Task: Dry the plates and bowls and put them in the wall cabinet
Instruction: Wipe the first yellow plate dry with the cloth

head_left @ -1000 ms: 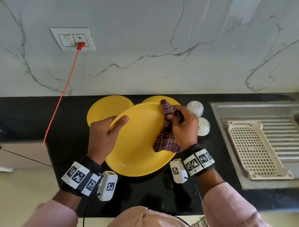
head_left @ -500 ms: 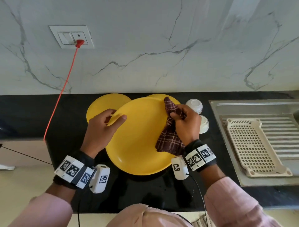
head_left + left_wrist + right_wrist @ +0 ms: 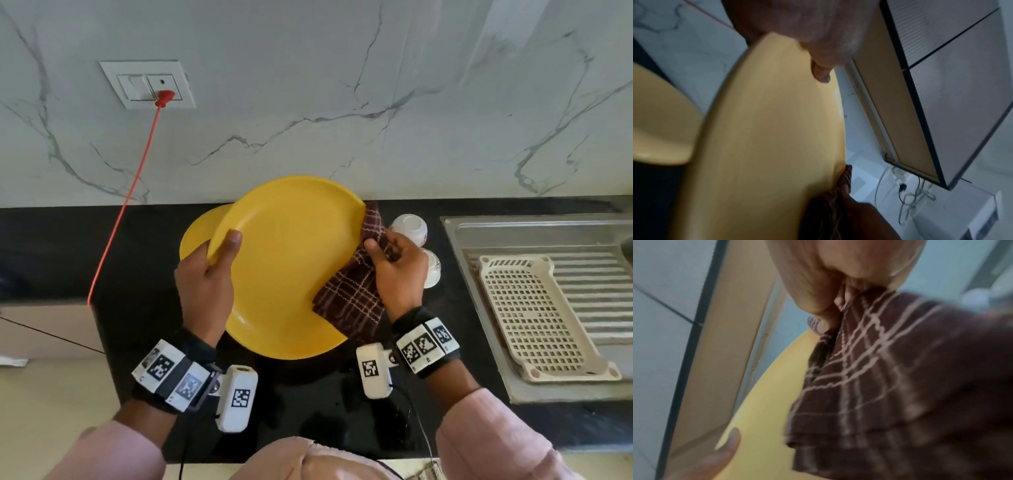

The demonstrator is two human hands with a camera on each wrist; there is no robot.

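Observation:
A large yellow plate (image 3: 291, 260) is held tilted above the black counter. My left hand (image 3: 209, 270) grips its left rim, thumb on the upper face (image 3: 821, 71). My right hand (image 3: 397, 270) pinches a dark maroon checked cloth (image 3: 349, 294) against the plate's right edge; the cloth (image 3: 890, 386) drapes over the rim. A second yellow plate (image 3: 197, 233) lies on the counter behind the held one, mostly hidden. Two white bowls (image 3: 411, 228) sit upside down just right of my right hand. The wall cabinet (image 3: 941, 81) shows overhead in the left wrist view.
A steel sink drainboard (image 3: 548, 236) with a beige perforated tray (image 3: 534, 315) lies at the right. A red cable (image 3: 126, 202) runs from the wall socket (image 3: 147, 85) down to the counter's left edge. The marble wall stands right behind the plates.
The plate has been lifted and tilted up toward the wall. The cloth has slid from the plate's face to its right edge, now partly behind the rim.

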